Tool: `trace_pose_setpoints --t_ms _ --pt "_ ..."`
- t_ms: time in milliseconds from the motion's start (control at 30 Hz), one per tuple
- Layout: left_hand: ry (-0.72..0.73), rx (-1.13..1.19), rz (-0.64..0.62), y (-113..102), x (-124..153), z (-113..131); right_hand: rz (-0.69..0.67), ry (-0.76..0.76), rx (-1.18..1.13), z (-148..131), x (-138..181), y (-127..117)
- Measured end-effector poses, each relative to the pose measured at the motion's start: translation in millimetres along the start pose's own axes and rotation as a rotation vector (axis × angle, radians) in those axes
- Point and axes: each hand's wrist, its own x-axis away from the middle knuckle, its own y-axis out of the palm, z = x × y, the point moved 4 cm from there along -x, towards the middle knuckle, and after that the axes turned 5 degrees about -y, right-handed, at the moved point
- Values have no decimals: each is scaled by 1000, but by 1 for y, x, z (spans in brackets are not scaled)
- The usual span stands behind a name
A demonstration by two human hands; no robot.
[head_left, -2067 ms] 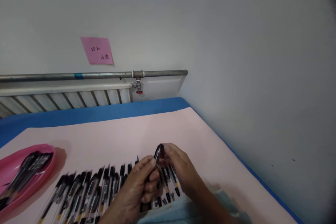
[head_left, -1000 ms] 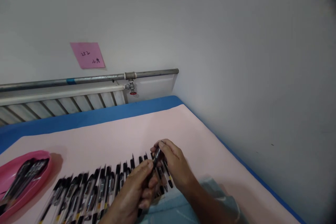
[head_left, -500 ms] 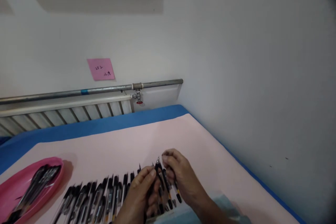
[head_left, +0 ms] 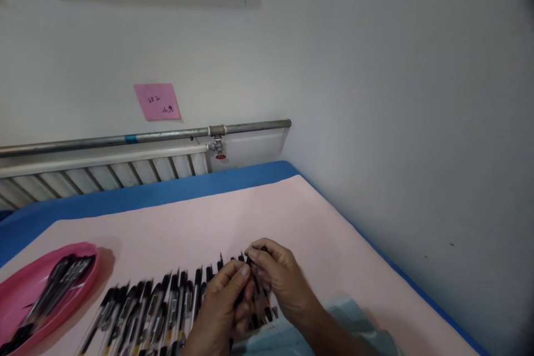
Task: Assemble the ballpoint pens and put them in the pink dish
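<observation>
Both my hands meet over the right end of a row of black pens (head_left: pixel 142 311) laid side by side on a pink sheet (head_left: pixel 217 222). My left hand (head_left: pixel 223 306) is closed around one black pen (head_left: pixel 249 263), its thumb pressed on the barrel. My right hand (head_left: pixel 277 278) pinches the same pen's upper end with curled fingers. Most of that pen is hidden between the two hands. A light blue sleeve (head_left: pixel 359 328) covers my right forearm.
A pink tray (head_left: pixel 89 267) holding several black pens sits at the far left. The pink sheet lies on a blue table (head_left: pixel 167 192) pushed into a corner of white walls. A radiator (head_left: pixel 104 169), a metal pipe (head_left: pixel 167 134) and a pink note (head_left: pixel 157 101) are behind.
The pen was held up with its end showing above my fingers; now my hands have closed over it and sunk closer to the row. The view has tilted slightly.
</observation>
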Motion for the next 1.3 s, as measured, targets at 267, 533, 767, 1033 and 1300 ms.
trace_pose_setpoints --t_ms 267,533,767,1033,1300 --pt "31 -13 -4 0 0 2 97 -13 -9 3 -1 -1" --pt "71 -9 -47 -1 -5 1 30 -9 38 3 -2 -2" --pt "94 -28 -43 -2 -7 3 27 34 7 2 -1 2" --pt "119 -42 -58 -1 -6 4 60 12 14 0 -2 1" --pt "107 -53 -64 -2 -7 2 50 -11 40 -2 -2 0"
